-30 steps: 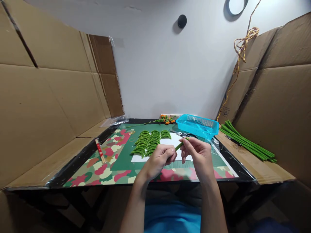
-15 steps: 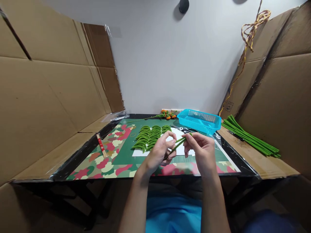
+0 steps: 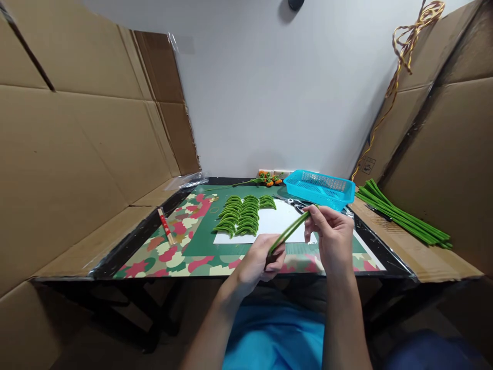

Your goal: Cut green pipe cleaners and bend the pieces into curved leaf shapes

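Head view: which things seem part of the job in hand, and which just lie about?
Likely in use:
- green strands in left hand and right hand
- curved green pieces on white paper
- green stem bundle

Probably just lying about:
- red-wrapped sticks
- orange flowers
- blue basket

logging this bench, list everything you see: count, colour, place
table: one, black, centre
mat: one, green, patterned edges, on table
sheet: one, white, on mat
curved pieces: many, green, mostly on sheet
basket: one, blue, far right
scissors: one, black and white, before basket
flowers: several, orange, far edge
wrapped sticks: one pack, red, mat's left
stems: one bundle, green, right
pen-like tool: one, black, by stems
plastic: one, clear, far left
cord: one, yellow-brown, upper right
cardboard panels: several, brown, both sides
wall: one, white, behind
knob: one, black, top
held strands: two visible, green, aloft
left hand: one, strands' lower end
right hand: one, strands' upper end
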`<state>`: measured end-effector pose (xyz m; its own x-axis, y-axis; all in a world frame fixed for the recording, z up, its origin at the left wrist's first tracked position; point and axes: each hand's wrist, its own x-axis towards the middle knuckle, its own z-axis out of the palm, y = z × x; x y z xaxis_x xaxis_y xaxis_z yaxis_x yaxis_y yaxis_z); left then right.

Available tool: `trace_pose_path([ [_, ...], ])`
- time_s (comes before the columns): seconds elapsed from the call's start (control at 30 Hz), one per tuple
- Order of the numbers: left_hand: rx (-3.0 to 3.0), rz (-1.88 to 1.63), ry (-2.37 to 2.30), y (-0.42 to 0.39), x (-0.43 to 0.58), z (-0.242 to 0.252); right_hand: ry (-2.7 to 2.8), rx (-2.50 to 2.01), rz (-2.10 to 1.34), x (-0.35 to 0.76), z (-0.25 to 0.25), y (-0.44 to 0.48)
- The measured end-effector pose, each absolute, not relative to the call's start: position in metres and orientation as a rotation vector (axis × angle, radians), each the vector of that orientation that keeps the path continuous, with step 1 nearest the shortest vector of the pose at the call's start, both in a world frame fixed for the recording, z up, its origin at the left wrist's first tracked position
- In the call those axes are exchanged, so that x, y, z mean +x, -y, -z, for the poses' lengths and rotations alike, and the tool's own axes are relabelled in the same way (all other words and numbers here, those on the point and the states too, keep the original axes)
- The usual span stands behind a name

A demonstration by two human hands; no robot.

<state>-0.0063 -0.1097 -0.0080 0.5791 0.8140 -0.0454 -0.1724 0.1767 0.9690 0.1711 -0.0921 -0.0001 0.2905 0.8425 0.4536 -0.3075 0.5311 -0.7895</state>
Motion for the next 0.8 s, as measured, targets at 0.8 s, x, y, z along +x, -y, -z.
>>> trace_pose_path([
  [0.8,1.224,-0.971,-0.919,0.112,0.014,0.029,1.11,-0.749,-0.83,0.182,0.005,0.093],
])
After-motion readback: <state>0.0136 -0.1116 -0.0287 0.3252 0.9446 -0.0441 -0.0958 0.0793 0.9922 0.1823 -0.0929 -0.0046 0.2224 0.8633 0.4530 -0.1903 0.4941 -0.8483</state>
